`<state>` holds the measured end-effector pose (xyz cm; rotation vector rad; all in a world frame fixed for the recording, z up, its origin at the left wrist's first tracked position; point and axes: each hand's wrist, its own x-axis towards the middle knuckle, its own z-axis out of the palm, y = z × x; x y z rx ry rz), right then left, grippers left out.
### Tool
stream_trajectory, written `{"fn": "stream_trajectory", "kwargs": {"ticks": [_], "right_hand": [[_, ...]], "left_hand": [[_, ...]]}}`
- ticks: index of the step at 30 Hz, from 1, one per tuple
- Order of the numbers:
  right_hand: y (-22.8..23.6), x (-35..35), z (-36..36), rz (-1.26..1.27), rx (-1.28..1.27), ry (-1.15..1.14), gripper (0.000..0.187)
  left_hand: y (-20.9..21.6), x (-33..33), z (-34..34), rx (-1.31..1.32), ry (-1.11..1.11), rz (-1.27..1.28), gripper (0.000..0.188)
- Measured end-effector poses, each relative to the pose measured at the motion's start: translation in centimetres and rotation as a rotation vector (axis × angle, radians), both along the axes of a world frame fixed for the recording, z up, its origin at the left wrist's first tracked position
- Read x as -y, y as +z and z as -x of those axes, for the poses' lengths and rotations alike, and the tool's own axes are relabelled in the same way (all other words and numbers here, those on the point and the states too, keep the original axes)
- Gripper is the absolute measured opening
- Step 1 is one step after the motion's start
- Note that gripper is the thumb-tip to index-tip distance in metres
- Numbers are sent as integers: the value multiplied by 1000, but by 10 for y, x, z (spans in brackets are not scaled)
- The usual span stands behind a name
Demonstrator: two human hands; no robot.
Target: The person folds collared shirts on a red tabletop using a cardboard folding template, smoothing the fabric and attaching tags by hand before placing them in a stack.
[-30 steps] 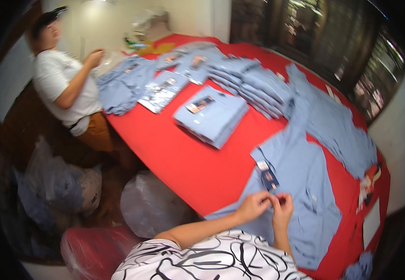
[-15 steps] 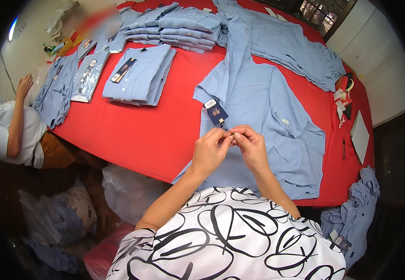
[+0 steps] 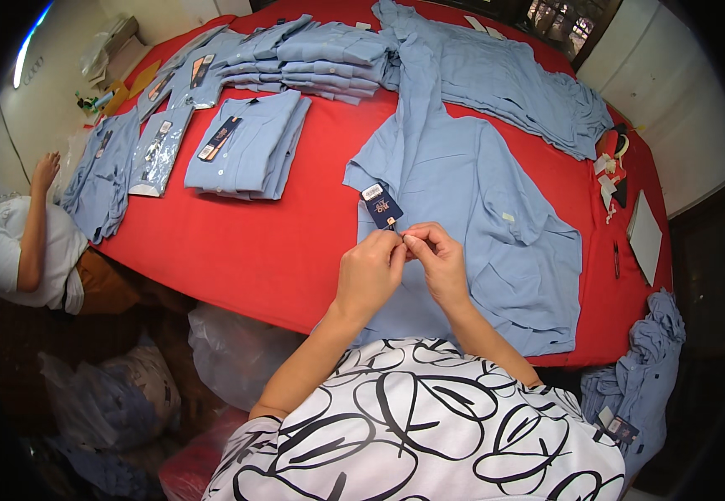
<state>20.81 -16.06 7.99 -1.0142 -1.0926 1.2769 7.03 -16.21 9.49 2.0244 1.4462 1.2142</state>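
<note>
A light blue short-sleeved shirt [image 3: 454, 167] lies spread in front of me on the red-covered table. On its front rests a navy hang tag [image 3: 381, 206] with a white sticker. A short dark string leads from the tag's lower end to my fingertips. My left hand [image 3: 368, 271] is closed, thumb and forefinger pinched at that string. Against it, my right hand [image 3: 439, 260] makes the same kind of pinch, the fingertips of both touching. The exact spot between the fingers is too small to see.
Left of the shirt sits a folded tagged shirt [image 3: 245, 150]; stacked shirts [image 3: 329, 58] stand behind it. Bagged shirts [image 3: 160, 150] lie further left, near another person's arm [image 3: 35, 217]. More shirts [image 3: 512, 88] heap at the back. Scissors [image 3: 616, 259] lie right. Plastic bags [image 3: 233, 346] are below.
Both hands have shifted slightly left, still pinching together near the tag. The view has tilted a little. A blurred shape at the back left is no longer there.
</note>
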Motion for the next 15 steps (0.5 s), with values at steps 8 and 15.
{"fn": "stream_trajectory", "kwargs": {"ticks": [8,15], "right_hand": [[-5,-3,-4,118,-256,101,14],[-4,-2,9,175,-479,54,13]], "left_hand": [[6,1,-2,84,-1,57,9],[2,-1,-1,139,46,22,11]]}}
